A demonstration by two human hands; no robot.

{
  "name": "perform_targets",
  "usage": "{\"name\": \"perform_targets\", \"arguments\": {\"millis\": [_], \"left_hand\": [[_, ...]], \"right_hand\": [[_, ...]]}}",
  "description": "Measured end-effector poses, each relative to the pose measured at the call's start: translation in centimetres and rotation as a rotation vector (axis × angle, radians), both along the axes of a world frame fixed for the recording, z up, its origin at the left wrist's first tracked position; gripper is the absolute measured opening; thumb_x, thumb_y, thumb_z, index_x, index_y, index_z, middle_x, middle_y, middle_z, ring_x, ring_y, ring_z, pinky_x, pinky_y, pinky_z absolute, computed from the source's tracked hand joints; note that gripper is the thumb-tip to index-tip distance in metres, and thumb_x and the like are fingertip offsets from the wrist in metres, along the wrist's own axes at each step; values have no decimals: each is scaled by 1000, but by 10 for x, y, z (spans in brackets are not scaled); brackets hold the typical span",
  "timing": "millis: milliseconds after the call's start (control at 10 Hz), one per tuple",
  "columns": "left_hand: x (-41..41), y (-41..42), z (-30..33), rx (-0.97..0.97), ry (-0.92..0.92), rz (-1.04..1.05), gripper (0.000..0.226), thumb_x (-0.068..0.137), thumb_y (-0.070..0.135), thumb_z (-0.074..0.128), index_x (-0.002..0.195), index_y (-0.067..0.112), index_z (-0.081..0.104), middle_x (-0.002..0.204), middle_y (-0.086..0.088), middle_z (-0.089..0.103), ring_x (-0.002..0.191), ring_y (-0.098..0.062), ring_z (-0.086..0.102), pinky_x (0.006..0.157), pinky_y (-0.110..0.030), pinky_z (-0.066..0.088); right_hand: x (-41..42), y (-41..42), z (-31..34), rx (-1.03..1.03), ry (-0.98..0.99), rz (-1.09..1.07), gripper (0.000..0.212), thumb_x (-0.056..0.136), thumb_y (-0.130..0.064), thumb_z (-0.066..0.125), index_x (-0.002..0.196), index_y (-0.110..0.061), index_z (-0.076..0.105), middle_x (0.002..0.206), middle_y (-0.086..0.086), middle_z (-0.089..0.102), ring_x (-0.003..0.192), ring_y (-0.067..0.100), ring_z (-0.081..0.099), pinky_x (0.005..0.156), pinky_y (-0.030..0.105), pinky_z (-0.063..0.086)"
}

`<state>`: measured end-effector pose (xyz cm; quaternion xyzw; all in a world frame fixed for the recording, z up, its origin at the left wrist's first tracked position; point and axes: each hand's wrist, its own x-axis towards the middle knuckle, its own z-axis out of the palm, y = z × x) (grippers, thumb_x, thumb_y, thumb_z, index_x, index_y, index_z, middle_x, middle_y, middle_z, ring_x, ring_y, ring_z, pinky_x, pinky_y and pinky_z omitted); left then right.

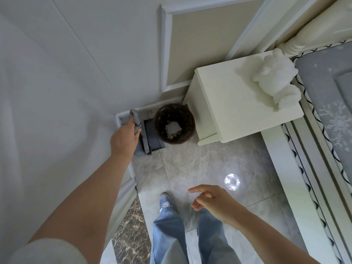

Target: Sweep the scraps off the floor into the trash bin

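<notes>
My left hand (124, 140) grips the brush handle (135, 119) over the dustpan (152, 139) beside the trash bin (174, 123); my right hand (213, 201) hangs relaxed, empty.

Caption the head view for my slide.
Left hand grips the broom handle beside the dustpan and trash bin; right hand hangs open.

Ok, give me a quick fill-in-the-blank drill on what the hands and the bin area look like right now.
1. The left hand grips the grey handle of the ____ set.
2. The right hand holds ____.
3. The trash bin stands between the dustpan and the cream ____.
4. A white plush toy lies ____ the nightstand.

Missing: broom-and-dustpan; nothing; nightstand; on
</notes>
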<state>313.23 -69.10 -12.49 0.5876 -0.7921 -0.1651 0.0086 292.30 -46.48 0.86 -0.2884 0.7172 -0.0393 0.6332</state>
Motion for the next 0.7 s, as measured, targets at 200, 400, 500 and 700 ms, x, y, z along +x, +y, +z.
{"name": "perform_targets", "arguments": {"millis": [200,400,500,700], "left_hand": [[11,-12,-9,44,-92,89,38,99,33,52,124,4,54,89,-21,67,82,-41,65,57,-39,41],[36,-12,-7,138,-108,162,34,97,25,54,121,2,53,96,-23,64,89,-42,63,61,-40,40],[43,-12,0,209,-87,227,34,96,21,54,125,4,51,101,-24,57,93,-43,59,64,-42,41],[40,-15,19,323,-14,357,35,96,20,52,128,6,48,117,-24,52,106,-44,55,81,-49,44]], "right_hand": [[18,-5,-8,10,-11,-49,38,93,-11,43,116,-31,66,87,-2,76,83,2,71,90,21,53],[21,-9,-7,3,-13,-76,38,91,-13,46,118,-31,66,86,-4,76,84,1,71,95,26,52],[21,-9,-8,-18,-20,-107,37,92,-13,45,117,-30,67,87,-3,76,84,4,72,94,27,52],[20,-12,-4,-62,-46,-314,34,91,-3,49,106,-22,72,85,2,77,82,12,74,87,28,56]]}}
